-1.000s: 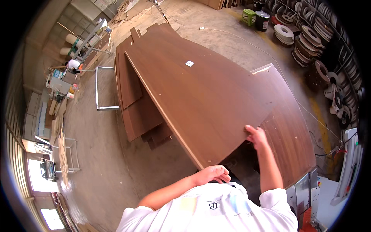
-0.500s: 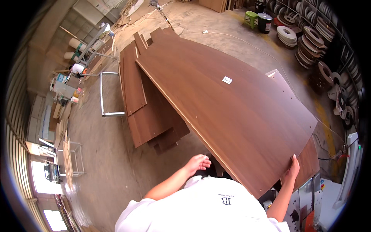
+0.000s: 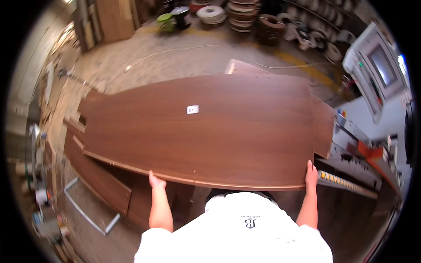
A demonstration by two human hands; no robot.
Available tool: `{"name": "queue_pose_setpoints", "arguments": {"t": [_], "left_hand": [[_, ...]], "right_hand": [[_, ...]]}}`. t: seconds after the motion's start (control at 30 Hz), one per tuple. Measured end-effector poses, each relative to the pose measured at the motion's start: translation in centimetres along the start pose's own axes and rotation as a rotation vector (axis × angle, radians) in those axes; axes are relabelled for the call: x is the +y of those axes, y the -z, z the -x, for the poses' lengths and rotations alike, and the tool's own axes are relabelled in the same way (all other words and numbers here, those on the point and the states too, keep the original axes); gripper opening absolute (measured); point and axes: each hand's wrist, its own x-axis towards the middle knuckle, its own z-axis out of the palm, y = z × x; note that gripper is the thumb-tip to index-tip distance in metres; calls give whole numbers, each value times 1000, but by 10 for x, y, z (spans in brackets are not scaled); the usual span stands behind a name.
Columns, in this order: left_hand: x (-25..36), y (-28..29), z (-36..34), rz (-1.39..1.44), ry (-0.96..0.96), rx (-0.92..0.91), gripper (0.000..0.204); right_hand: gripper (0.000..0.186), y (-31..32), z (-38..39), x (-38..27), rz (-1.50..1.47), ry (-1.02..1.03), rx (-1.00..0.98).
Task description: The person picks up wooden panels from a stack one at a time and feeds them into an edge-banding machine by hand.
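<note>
A large brown wood panel (image 3: pixel 206 136) with a small white label (image 3: pixel 192 109) on its top face spans the middle of the view. My left hand (image 3: pixel 156 180) grips its near long edge left of centre, the thumb at the edge and the fingers hidden beneath. At the right end, close to the near corner, my right hand (image 3: pixel 312 173) is closed around the panel's short edge. More brown boards (image 3: pixel 107 186) lie lower, under its left part. Another brown board (image 3: pixel 322 127) sticks out past its right end.
On the right stands a grey machine with a screen panel (image 3: pixel 380 70) and an orange-red part (image 3: pixel 369 150). A metal frame (image 3: pixel 106 228) is at lower left. Rolls of banding (image 3: pixel 242 15), a green stool (image 3: pixel 165 23) and a black bucket (image 3: pixel 181 17) line the back. A cable crosses the floor.
My left hand has gone from free in the air to the panel's near edge. My view has turned right, and the panel now lies crosswise in front of me. My right hand still holds its right end.
</note>
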Motion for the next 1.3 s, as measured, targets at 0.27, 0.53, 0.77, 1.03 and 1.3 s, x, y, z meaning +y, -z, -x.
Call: {"name": "queue_pose_setpoints", "arguments": {"t": [0.27, 0.53, 0.77, 1.03, 1.3], "left_hand": [[8, -13, -20, -230, -18, 218, 80], [1, -4, -13, -369, -70, 281, 77], [-54, -9, 45, -358, -10, 310, 71], [-107, -17, 102, -539, 117, 257, 63], [-238, -72, 184, -491, 71, 100, 62]], "right_hand": [[67, -1, 32, -25, 162, -144, 182], [61, 2, 33, -12, 131, -154, 213], [60, 32, 22, 103, 185, -240, 306], [60, 89, 39, 228, 97, -401, 274], [63, 153, -19, 351, 82, -422, 317]]}}
